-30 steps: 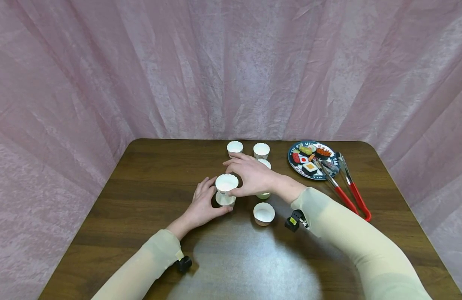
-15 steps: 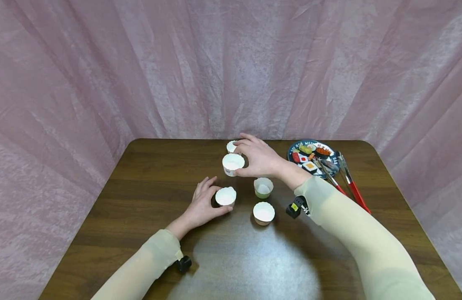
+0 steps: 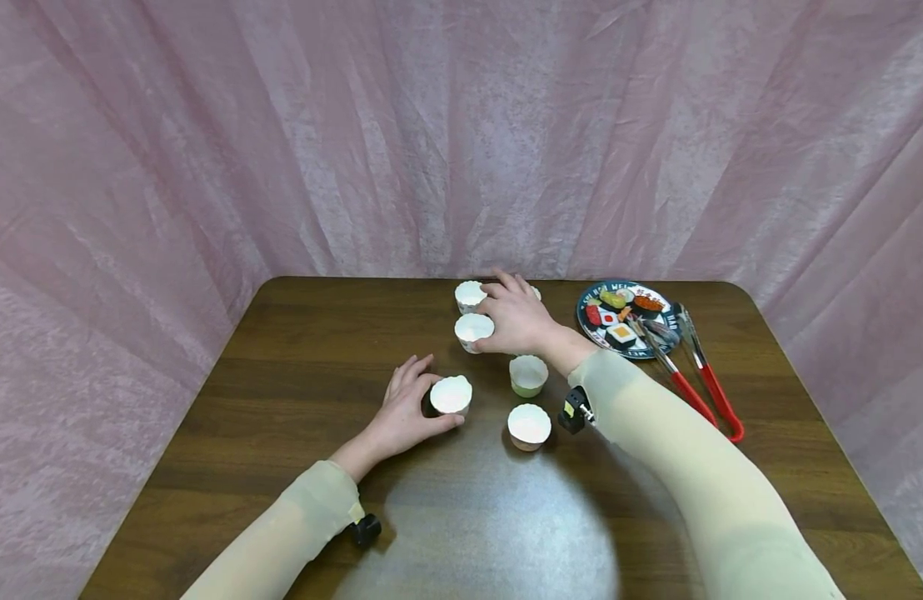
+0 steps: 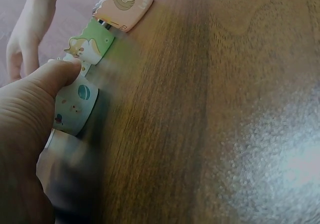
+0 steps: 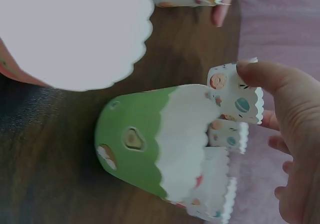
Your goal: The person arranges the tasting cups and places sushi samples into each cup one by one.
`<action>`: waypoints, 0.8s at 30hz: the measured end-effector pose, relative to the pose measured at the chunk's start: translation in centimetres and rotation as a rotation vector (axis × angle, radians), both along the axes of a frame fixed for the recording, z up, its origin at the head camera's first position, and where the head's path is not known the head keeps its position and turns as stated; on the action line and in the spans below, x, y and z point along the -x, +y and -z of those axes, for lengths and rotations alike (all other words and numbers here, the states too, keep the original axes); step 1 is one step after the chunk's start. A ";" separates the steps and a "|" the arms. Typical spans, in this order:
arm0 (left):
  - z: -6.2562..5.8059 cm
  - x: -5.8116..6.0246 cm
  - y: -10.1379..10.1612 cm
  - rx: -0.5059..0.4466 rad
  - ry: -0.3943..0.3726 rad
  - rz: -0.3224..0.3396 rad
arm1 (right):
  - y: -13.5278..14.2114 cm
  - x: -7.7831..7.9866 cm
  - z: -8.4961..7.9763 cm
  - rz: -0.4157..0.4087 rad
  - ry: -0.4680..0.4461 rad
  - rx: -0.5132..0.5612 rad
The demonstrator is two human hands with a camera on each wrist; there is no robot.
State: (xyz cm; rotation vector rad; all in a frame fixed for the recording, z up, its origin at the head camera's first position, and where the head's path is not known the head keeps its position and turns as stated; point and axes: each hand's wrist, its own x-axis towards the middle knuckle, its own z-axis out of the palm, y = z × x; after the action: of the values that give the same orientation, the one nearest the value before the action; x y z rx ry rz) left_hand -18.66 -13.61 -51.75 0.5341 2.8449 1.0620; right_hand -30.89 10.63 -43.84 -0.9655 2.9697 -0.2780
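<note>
Farther cup [image 3: 471, 329] pinched by sides in right grip [image 3: 517, 321]; left grip [image 3: 406, 412] curled round nearer cup [image 3: 451, 396].

Head view, high, forward and down over table [image 3: 341, 333], left wrist view, low, close beside left hand [image 4: 27, 111], rolled sideways, right wrist view, likewise beside right hand [image 5: 302, 124], green cup [image 5: 135, 126] in all three

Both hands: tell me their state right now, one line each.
Left hand: holding a patterned cup.
Right hand: holding a second cup, thumb on its side.
</note>
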 end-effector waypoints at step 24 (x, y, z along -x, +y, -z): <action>0.1 -0.1 -0.2 -0.005 -0.006 -0.008 | -1.2 0.4 1.6 0.060 -0.031 -0.066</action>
State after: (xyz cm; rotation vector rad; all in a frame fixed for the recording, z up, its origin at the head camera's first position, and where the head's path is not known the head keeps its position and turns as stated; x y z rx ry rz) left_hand -18.55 -13.78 -51.89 0.5195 2.8426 1.0705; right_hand -31.26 9.45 -45.41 -0.8584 2.9624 -0.1919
